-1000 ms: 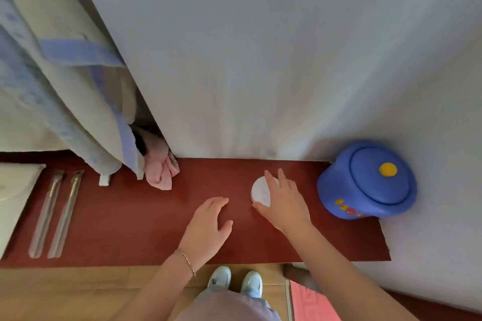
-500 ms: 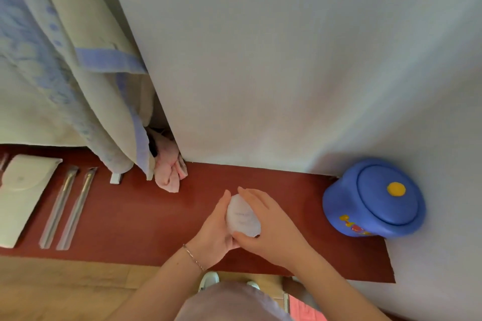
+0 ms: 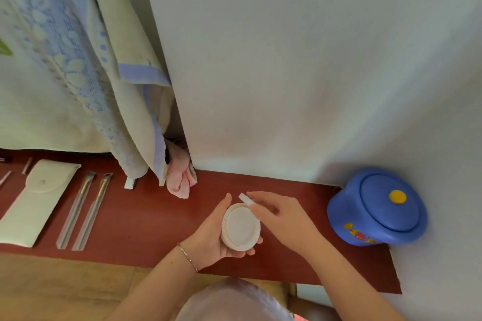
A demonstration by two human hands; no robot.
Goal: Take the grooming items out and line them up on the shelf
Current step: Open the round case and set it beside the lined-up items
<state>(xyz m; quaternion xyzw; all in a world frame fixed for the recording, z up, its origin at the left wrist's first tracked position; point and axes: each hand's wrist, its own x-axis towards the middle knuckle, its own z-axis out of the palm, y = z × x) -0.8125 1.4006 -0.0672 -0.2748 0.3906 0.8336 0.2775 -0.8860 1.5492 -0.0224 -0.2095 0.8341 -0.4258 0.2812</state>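
Observation:
A round white compact case (image 3: 241, 227) rests in the palm of my left hand (image 3: 212, 238), held just above the dark red shelf (image 3: 140, 219). My right hand (image 3: 280, 219) hovers over its far edge, fingertips pinching a small white tab (image 3: 245, 198) at the case's rim. Further left on the shelf lie a cream pouch (image 3: 36, 200) and two slim tools in clear sleeves (image 3: 84, 210), side by side. A few more small items show at the far left edge.
A blue lidded pot (image 3: 377, 207) with a yellow knob stands at the shelf's right end against the white wall. A blue-patterned towel (image 3: 78, 68) hangs down to the shelf at the left, with pink cloth (image 3: 180, 177) beneath it. Wooden floor lies below the shelf.
The white case went from lying on the shelf under my right hand to being lifted and cradled in my left palm. My right hand now pinches its tab. The camera shifted left.

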